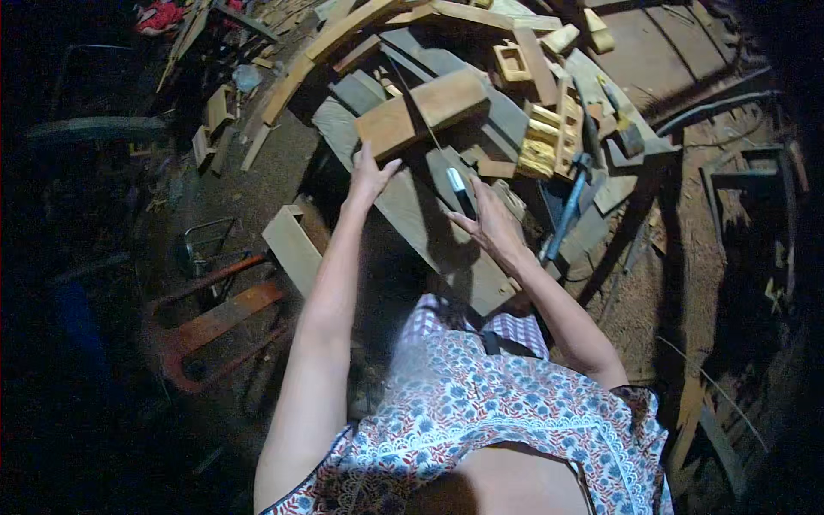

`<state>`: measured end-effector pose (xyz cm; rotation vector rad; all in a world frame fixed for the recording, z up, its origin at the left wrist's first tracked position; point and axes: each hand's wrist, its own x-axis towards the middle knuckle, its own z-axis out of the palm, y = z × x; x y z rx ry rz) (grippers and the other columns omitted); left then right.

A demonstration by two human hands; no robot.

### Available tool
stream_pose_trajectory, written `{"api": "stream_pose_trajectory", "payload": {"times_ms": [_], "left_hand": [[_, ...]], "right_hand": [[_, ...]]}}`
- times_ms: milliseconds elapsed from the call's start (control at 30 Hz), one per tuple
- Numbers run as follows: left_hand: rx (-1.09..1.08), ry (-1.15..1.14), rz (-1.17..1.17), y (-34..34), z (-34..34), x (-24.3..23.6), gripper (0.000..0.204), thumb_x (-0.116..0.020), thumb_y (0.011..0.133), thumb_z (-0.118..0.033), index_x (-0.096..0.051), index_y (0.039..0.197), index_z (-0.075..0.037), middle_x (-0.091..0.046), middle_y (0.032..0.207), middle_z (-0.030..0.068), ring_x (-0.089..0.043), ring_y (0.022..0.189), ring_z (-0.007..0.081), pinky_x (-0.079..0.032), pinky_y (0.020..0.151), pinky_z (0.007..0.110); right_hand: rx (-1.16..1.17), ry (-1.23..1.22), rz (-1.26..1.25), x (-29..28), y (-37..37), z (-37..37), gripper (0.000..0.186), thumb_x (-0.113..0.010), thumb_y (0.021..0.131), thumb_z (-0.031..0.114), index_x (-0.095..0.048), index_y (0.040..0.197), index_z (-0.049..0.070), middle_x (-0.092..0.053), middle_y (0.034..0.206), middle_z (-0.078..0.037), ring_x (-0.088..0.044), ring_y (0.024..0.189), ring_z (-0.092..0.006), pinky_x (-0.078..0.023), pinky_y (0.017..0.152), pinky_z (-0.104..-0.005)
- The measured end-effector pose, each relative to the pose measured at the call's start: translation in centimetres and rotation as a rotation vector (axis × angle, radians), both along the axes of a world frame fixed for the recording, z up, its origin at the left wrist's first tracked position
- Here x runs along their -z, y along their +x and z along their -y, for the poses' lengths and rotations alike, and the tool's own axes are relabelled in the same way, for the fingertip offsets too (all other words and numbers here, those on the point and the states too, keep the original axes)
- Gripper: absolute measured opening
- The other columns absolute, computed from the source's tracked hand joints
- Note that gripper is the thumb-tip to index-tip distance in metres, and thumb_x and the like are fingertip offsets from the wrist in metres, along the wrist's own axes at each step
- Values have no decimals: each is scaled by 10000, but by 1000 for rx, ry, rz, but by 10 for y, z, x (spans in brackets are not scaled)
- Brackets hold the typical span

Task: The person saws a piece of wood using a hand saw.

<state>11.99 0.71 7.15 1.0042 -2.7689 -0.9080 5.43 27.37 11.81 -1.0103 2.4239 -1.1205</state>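
Observation:
A wooden block [421, 112] lies across grey boards in the upper middle. My left hand [371, 178] is at its near left end; the fingertips touch its lower edge and the thumb is spread away. A thin dark strip [412, 99] crosses the block. Near its lower end is a dark, handle-like thing with a white end [457, 182]; I cannot tell whether the two are joined. My right hand [493, 221] is beside that handle, thumb and fingers apart around it, with no closed grip visible. Beneath both hands is a long grey plank [403, 210].
At the right lie a blue-handled hammer [568, 206] and yellowish carved wood pieces [539, 146]. A curved wooden strip [318, 51] arches across the top. Left of my legs are an orange metal frame [223, 322] and a wooden box piece [292, 249]. Wood scraps litter the dirt floor.

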Motion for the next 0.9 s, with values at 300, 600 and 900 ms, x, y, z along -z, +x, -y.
{"api": "stream_pose_trajectory", "payload": {"times_ms": [300, 600, 900], "left_hand": [[-66, -311, -35, -93, 25, 56, 529, -401, 926, -394, -376, 1336, -60, -363, 1384, 162, -269, 1298, 398, -155, 1062, 538], [-90, -542, -61, -102, 19, 69, 388, -480, 879, -331, -479, 1196, -108, -490, 1171, 127, -371, 1178, 348, -195, 1014, 564], [-231, -686, -102, -99, -28, 73, 329, -465, 881, -295, -505, 1157, -120, -522, 1078, 95, -438, 1069, 301, -265, 950, 513]], "right_hand": [[137, 102, 134, 36, -1, 52, 693, -695, 762, 259, -319, 1299, 36, -517, 1064, -263, -533, 949, -411, -454, 813, -466], [173, 42, 547, 46, 5, 33, 696, -628, 729, 28, -330, 1342, 170, -519, 1196, -239, -519, 1087, -396, -433, 904, -437], [174, 65, 426, 25, 9, -5, 658, -649, 759, 108, -360, 1337, 236, -595, 1033, -233, -576, 945, -412, -479, 801, -464]]}}
